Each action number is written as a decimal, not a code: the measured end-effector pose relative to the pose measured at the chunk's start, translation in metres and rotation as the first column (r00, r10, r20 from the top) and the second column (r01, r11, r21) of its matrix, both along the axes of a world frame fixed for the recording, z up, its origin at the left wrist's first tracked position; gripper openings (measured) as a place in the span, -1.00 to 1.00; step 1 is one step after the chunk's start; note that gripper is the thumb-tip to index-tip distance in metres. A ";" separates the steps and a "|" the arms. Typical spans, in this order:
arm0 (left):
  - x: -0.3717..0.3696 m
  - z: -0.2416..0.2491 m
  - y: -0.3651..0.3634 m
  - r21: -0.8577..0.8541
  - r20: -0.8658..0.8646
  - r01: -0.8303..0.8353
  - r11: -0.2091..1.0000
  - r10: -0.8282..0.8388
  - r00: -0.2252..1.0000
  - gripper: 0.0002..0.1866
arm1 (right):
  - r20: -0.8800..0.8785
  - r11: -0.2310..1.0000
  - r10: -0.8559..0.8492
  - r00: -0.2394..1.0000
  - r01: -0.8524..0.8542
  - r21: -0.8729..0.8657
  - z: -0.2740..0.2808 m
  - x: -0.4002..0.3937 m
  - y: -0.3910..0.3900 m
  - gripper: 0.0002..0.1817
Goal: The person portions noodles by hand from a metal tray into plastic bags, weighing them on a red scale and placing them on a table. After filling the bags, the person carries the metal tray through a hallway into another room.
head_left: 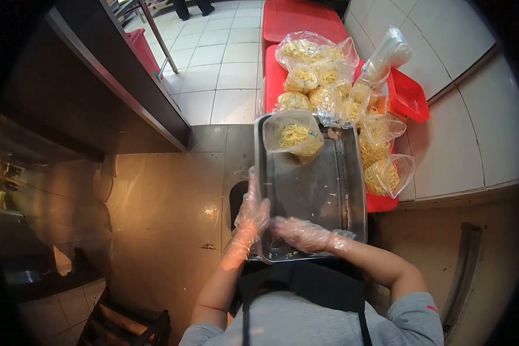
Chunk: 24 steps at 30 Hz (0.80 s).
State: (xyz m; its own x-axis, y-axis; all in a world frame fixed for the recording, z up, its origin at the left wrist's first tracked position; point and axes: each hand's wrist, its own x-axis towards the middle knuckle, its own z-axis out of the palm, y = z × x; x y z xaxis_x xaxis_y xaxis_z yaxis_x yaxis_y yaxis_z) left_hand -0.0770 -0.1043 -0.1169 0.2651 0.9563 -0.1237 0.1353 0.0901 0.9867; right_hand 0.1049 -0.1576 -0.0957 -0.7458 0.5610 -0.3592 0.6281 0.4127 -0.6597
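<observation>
A large metal tray (311, 184) lies lengthwise in front of me, with small pale noodle scraps on its bottom. My left hand (252, 212), in a clear plastic glove, is at its left rim. The fingers stretch forward along the outside and the thumb is near the rim. My right hand (303, 233), gloved the same way, reaches low into the near left part of the tray; its fingertips are smeared by motion. At the tray's far left end stands an open clear bag of yellow noodles (295, 136), apart from both hands.
Several bags of noodles (327, 104) crowd the red surface (274, 63) beyond and right of the tray. A red basket (408, 95) and a roll of clear plastic bags (389, 52) stand by the tiled wall. A dark counter (115, 75) is at left; a person's feet (195, 10) show far off.
</observation>
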 end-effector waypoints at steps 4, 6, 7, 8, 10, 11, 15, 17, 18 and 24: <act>0.002 -0.006 0.001 0.042 0.090 0.008 0.999 -0.011 0.996 -0.09 | -0.257 0.898 -0.309 0.916 0.370 0.237 0.009 0.075 0.025 -0.34; 0.002 0.003 0.001 0.029 0.057 0.014 0.999 -0.016 0.998 -0.10 | 0.039 0.802 -0.453 0.891 0.388 0.454 0.024 0.084 0.030 -0.32; 0.003 0.002 0.001 0.045 0.069 0.012 0.999 -0.015 0.997 -0.10 | 0.192 0.808 -0.509 0.839 0.388 0.443 0.016 0.084 0.026 -0.32; 0.004 0.000 0.002 0.062 0.082 0.008 0.998 -0.013 0.997 -0.10 | 0.339 0.813 -0.547 0.765 0.389 0.434 0.011 0.083 0.023 -0.32; 0.004 -0.002 0.001 0.069 0.102 -0.005 0.998 -0.002 0.995 -0.10 | 0.128 0.894 -0.364 0.923 0.307 0.326 -0.015 0.066 0.000 -0.53; 0.004 -0.004 0.001 0.059 0.110 -0.010 0.998 0.003 0.994 -0.11 | 0.046 0.934 -0.267 0.963 0.247 0.258 -0.021 0.048 -0.007 -0.58; 0.004 -0.003 0.003 0.074 0.143 -0.008 0.997 -0.003 0.990 -0.11 | -0.027 0.986 -0.136 0.990 0.133 -0.097 0.001 -0.010 -0.007 -0.57; 0.004 -0.007 0.004 0.050 0.131 -0.017 0.999 0.010 0.991 -0.11 | -0.123 0.980 -0.194 0.973 0.186 -0.070 -0.002 0.013 -0.001 -0.53; 0.002 -0.010 0.004 0.039 0.126 -0.022 0.999 0.017 0.992 -0.12 | -0.170 0.969 -0.215 0.962 0.232 0.087 0.007 0.032 0.001 -0.55; 0.005 -0.019 0.004 0.022 0.187 -0.083 0.996 0.077 0.979 -0.13 | 0.410 0.917 -0.391 0.824 0.385 0.099 0.016 0.067 -0.031 -0.69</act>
State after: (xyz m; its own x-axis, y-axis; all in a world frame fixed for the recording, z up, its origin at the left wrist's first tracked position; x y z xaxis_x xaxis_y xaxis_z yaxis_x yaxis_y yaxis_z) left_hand -0.0724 -0.1004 -0.1362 0.2031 0.9778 -0.0505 -0.0571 0.0634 0.9964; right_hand 0.1721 -0.1885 -0.0797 -0.2498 0.7788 -0.5754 0.9503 0.0833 -0.2999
